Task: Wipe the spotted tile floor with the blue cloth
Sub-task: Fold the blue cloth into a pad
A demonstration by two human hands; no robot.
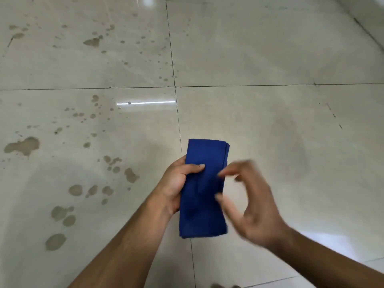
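A folded blue cloth [204,190] is held upright above the floor, a long narrow rectangle. My left hand [176,183] grips its left edge, thumb pressed across the front. My right hand [249,196] is blurred just to the right of the cloth, fingers spread and curled, fingertips at or near the cloth's right edge; it holds nothing. The glossy beige tile floor [270,59] carries many brownish wet spots [22,145] over the two left tiles, from far left to near my left forearm.
Dark grout lines cross near the centre [175,86]. The right-hand tiles show only faint smears. A wall base or step edge [365,28] runs diagonally at the top right. A light strip reflects on the floor [145,102].
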